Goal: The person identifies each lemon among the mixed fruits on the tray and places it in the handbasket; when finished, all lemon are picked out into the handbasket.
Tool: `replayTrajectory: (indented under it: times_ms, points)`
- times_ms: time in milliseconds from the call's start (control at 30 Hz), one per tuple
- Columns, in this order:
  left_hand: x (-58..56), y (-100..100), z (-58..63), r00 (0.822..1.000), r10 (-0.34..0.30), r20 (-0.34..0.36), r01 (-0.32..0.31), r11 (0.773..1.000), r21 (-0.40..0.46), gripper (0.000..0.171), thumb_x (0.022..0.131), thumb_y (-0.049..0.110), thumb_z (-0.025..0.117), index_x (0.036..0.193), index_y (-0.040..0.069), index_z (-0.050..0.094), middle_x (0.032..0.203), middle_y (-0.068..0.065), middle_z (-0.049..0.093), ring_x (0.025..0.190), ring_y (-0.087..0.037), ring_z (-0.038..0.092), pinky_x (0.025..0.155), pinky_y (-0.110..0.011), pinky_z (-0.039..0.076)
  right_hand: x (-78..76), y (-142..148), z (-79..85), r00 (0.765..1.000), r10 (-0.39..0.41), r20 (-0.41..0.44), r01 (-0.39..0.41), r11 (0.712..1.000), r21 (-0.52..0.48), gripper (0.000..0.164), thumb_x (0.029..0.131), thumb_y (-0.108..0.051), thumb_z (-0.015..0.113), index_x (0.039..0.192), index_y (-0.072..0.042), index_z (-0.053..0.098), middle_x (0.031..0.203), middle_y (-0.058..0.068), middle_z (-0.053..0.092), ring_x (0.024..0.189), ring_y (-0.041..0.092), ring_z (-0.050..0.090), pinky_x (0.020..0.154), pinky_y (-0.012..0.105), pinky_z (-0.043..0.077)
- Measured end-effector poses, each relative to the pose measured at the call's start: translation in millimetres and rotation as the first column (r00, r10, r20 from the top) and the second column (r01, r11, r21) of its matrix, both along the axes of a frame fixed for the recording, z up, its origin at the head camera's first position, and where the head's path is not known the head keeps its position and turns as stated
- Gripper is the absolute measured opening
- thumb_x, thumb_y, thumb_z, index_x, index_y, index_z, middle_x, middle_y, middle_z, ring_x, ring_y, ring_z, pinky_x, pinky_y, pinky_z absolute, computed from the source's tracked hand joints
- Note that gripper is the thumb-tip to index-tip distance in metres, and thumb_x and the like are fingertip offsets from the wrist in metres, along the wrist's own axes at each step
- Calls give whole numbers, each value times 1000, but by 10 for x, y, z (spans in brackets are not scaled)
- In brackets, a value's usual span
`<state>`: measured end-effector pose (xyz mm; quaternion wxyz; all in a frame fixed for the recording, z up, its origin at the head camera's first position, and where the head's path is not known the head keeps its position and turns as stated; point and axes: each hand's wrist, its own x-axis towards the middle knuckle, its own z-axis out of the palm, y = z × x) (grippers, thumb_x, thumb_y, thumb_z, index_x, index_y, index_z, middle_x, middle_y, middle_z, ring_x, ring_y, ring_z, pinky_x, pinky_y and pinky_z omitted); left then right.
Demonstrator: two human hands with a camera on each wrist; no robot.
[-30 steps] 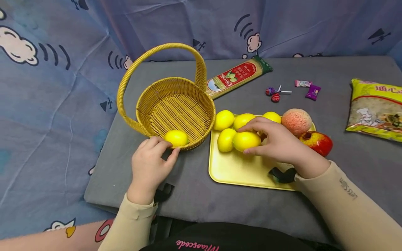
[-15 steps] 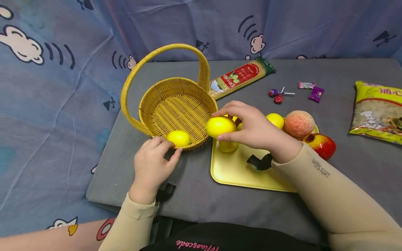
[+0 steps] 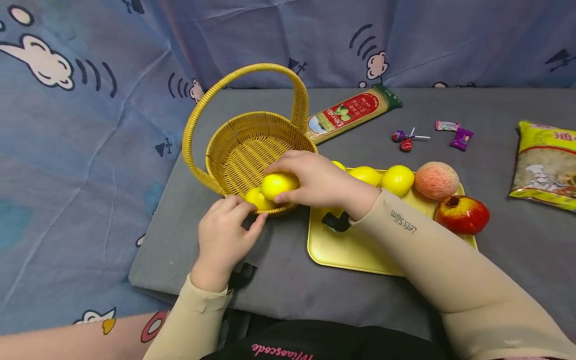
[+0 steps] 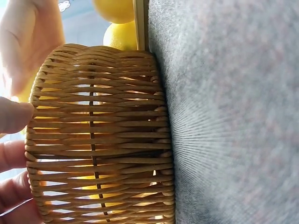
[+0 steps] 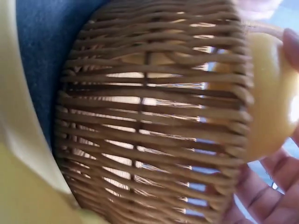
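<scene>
My left hand (image 3: pixel 225 237) grips the near rim of the yellow wicker basket (image 3: pixel 238 165); in the left wrist view its thumb (image 4: pixel 16 115) and fingers meet at the edge of the woven wall. A lemon (image 3: pixel 257 199) lies inside, just behind those fingers. Above the basket's near right side, my right hand (image 3: pixel 317 180) holds a second lemon (image 3: pixel 280 185) between thumb and fingers, overlapping the first in the head view. From the right wrist, this held lemon (image 5: pixel 271 98) shows at the rim, beyond the weave. More lemons (image 3: pixel 398 180) sit on the yellow tray (image 3: pixel 346 250), some partly hidden by my right arm.
A peach (image 3: pixel 436 180) and a red-and-yellow fruit (image 3: pixel 462 215) rest at the tray's right end. Behind lie a spaghetti pack (image 3: pixel 355 112), lollipops (image 3: pixel 406 145) and wrapped candies (image 3: pixel 461 139). A yellow food bag (image 3: pixel 544 165) is far right. The basket's tall handle (image 3: pixel 193 125) arches upward.
My right hand has lifted a lemon off the tray and carried it left, over the basket. The left hand stays at the basket's rim. The view has shifted slightly.
</scene>
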<state>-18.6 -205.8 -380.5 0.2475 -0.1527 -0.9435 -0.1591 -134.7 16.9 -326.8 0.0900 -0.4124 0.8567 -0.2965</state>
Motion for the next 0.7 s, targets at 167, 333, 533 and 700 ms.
replayTrajectory:
  times_ms: [167, 333, 533, 700]
  points:
    - [-3, -4, -11, 1000, -9, -11, 9, 1000, 0, 20, 88, 35, 76, 88, 15, 76, 88, -2, 65, 74, -24, 59, 67, -37, 53, -1, -87, -31, 999, 36, 9, -36, 996, 84, 49, 88, -40, 78, 132, -21, 67, 129, -6, 63, 117, 15, 56, 98, 35, 46]
    - [-10, -4, -23, 1000, -18, -11, 18, 1000, 2, 21, 88, 35, 76, 90, 14, 76, 90, -2, 66, 75, -23, 59, 67, -36, 53, -28, -115, -56, 996, 38, 86, -48, 991, 126, 48, 88, -40, 78, 132, -21, 67, 131, -5, 64, 115, 14, 57, 99, 35, 46]
    - [-10, -7, -18, 1000, -13, -8, 13, 1000, 1, 21, 88, 36, 76, 89, 15, 77, 88, -2, 66, 74, -23, 59, 66, -36, 53, -72, -219, -136, 992, 62, 109, -81, 980, 180, 46, 89, -37, 77, 130, -18, 67, 127, -2, 65, 111, 16, 59, 99, 38, 47]
    - [-9, -5, -7, 1000, -12, -7, 12, 1000, 2, 21, 88, 36, 76, 90, 14, 77, 88, -2, 66, 74, -23, 59, 67, -36, 53, -86, -312, -174, 993, 73, 94, -92, 971, 220, 46, 89, -37, 77, 130, -17, 68, 127, 0, 66, 113, 18, 60, 100, 39, 47]
